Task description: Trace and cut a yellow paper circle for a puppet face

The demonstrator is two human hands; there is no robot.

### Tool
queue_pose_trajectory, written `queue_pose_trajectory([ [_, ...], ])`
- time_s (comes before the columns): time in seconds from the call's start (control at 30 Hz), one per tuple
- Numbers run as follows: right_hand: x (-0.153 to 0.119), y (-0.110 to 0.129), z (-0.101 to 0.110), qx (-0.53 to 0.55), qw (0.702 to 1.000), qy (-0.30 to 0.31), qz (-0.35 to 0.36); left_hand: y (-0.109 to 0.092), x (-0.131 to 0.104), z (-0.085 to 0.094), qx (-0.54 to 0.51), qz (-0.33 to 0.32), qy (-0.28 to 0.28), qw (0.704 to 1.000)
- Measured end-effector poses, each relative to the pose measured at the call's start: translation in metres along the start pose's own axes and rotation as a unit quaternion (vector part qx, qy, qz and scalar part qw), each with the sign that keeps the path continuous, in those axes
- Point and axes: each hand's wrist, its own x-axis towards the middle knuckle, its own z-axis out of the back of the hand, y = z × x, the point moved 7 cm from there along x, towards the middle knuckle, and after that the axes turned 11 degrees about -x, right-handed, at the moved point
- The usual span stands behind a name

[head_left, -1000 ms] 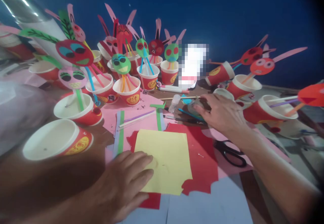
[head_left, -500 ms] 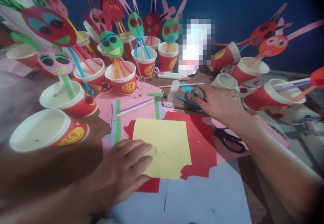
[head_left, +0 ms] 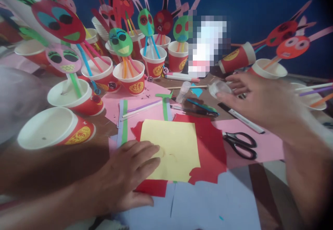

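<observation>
My left hand (head_left: 130, 171) lies flat with its fingers stretched over the left edge of a yellow sheet of paper (head_left: 171, 136). Under that sheet is red paper (head_left: 212, 147) with a cut, scalloped edge. My right hand (head_left: 249, 98), a little blurred, has its thumb and fingers about the right side of a clear round thing (head_left: 219, 87) that looks like a roll of tape. Below this hand lie a white marker (head_left: 246, 119) with a black end and black-handled scissors (head_left: 241, 145), their blades hidden under the red paper.
Red-and-white paper cups (head_left: 130, 79) with paper-faced figures on straws line the back and both sides. An empty-looking cup (head_left: 47, 127) is tipped at the left. A small clear bottle (head_left: 183, 92), a black pen (head_left: 192, 110) and straws (head_left: 142, 108) lie mid-table. White paper (head_left: 208, 205) covers the front.
My right hand has lifted and turned, and the clear round thing has shifted right with it. The marker and more of the scissors now show. My left hand stays on the yellow paper, its thumb spread.
</observation>
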Motion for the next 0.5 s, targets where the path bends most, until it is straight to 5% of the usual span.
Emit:
queue_pose_trajectory([
  [0.17, -0.021, -0.002, 0.038, 0.147, 0.983, -0.088, 0.074, -0.002, -0.004, 0.000, 0.009, -0.004, 0.026, 1.000],
  [0.5, -0.055, 0.064, 0.040, 0.243, 0.936, 0.058, 0.247, -0.005, 0.001, -0.004, 0.030, -0.017, 0.023, 0.999],
])
